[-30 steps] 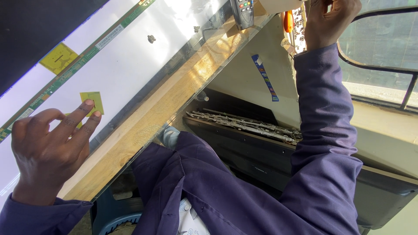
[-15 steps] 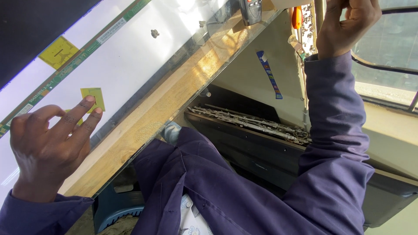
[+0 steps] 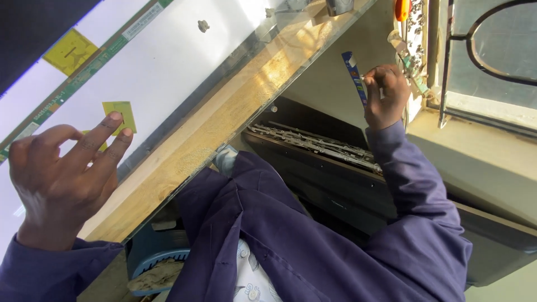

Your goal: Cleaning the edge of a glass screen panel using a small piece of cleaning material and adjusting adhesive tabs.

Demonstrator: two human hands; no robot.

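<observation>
My left hand point(image 3: 59, 184) rests on a large white panel point(image 3: 168, 61), fingers spread, with two fingertips on a small yellow square patch point(image 3: 119, 113). It holds nothing. My right hand point(image 3: 386, 95) is raised against the pale wall, its fingers curled and pinched at the edge of a narrow blue strip point(image 3: 352, 70) that lies on that wall. A tiny pale bit shows at the fingertips; what it is cannot be made out. Both arms are in dark blue sleeves.
A green circuit strip point(image 3: 84, 72) and a larger yellow patch point(image 3: 70, 51) run along the panel. The panel lies on a wooden bench top point(image 3: 224, 128). An orange-handled tool point(image 3: 403, 8) hangs by a window frame point(image 3: 447, 61). A long metal strip point(image 3: 313, 144) lies in a dark cabinet; a blue basket point(image 3: 154, 263) sits below.
My right hand has come down from the top corner to the blue strip. My left hand stays on the panel, its fingers now more spread over the yellow patch.
</observation>
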